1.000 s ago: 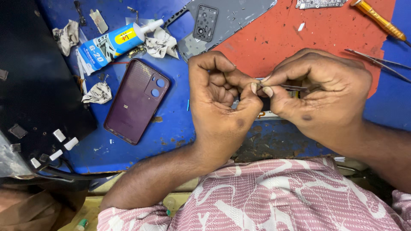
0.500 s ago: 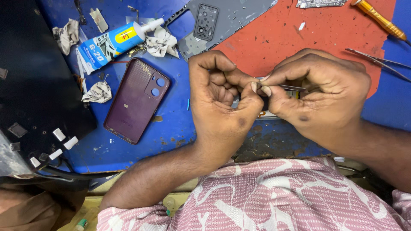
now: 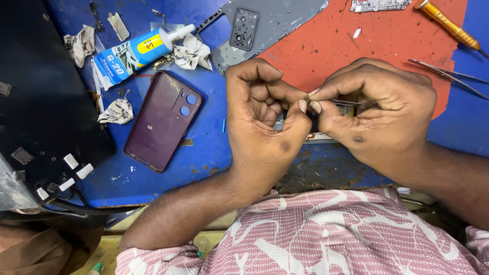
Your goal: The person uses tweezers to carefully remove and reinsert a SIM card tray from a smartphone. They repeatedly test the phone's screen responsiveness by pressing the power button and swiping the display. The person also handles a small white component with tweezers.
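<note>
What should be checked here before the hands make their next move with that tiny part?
1. Both hands on the part: ok, left hand and right hand meet fingertip to fingertip.
2. Small part visible: cannot tell, mostly hidden by fingers.
3. Thin metal tool gripped: ok, in the right hand.
4. Purple phone back out of the way: ok, lies left of the hands.
5. Glue tube capped: cannot tell.
6. Tweezers within reach: ok, beside the right hand.
</note>
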